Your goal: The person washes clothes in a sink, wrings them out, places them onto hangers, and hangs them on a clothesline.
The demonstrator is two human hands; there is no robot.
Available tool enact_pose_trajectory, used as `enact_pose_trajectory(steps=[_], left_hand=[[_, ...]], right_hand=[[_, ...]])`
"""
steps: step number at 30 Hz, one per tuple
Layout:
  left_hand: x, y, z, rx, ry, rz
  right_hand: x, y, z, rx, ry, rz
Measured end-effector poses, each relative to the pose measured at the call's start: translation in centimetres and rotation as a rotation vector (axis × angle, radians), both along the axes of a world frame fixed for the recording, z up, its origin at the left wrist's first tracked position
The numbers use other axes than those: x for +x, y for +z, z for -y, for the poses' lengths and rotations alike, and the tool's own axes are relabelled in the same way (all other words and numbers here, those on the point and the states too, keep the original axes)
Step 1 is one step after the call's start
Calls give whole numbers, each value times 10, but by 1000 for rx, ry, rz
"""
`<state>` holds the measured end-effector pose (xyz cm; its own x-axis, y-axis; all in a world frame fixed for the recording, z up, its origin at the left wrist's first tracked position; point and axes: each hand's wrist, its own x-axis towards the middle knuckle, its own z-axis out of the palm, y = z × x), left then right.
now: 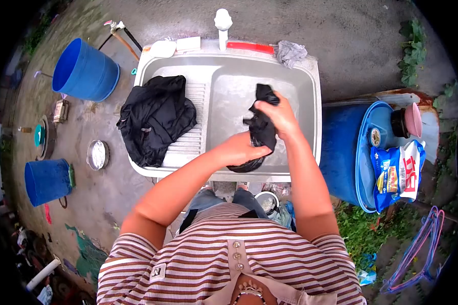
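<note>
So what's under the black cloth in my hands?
The basin shows around the cloth; the patch directly beneath is covered, so I can't tell what's there.

A square patch (158,272) on the striped shirt (198,244), nearer the body than the left hand (240,148), bears a single letter, apparently a capital N. Well to the right of the right hand (282,117), a blue-and-white bag (398,174) carries large red Chinese-style characters and smaller lettering, neither clear enough to read with certainty.
</note>
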<state>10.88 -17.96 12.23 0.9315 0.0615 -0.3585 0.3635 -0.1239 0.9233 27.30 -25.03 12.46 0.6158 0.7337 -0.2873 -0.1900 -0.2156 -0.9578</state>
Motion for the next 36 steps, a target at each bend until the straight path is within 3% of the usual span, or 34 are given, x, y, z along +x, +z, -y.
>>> enact_pose_trajectory(steps=[1,2,4,5,6,8,12,13,14,16,17,19,21,24,27,28,30,31,33,36], left_hand=[[3,-10,4,382,-37,-191],[0,-14,6,382,-31,-187],[-4,-20,1,489,16,-172],[-9,-40,-2,398,93,-82],[-15,-26,-4,398,93,-83],[-28,3,-9,-5,286,149],[-37,19,-28,-164,355,255],[-38,19,-35,-161,411,139],[-35,27,-43,-96,543,121],[-40,43,-50,-343,837,273],[-43,49,-58,-444,868,399],[-47,66,-77,-668,862,673],[-59,106,-89,-806,755,763],[-67,149,-98,-955,620,833],[-72,188,-100,-947,582,893],[-75,199,-101,-979,514,932],[-82,215,-101,-998,440,979],[-85,221,-101,-1011,363,999],[-90,232,-94,-992,288,1011],[-86,236,-75,-864,404,1003]], right_hand=[[3,-12,-4,-116,102,293],[2,-14,-8,-261,206,443],[-3,-25,-11,-242,160,455],[-11,-20,-9,-147,56,513],[-18,-14,-3,-148,56,513],[-33,6,4,177,-181,-47],[-50,40,19,142,-134,-64],[-50,41,20,193,-195,-163],[-51,45,24,202,-191,-154],[-51,54,33,389,-252,-246],[-48,52,38,397,-331,-166],[-36,45,55,459,-355,-180],[-33,47,72,455,-397,-255],[-30,40,81,533,-255,-325],[-49,50,74,188,-194,-222],[-34,14,75,13,-42,64],[-54,37,65,-214,102,801],[-62,38,54,32,-48,782],[-95,100,36,388,3,411],[-148,159,-1,583,208,663]])
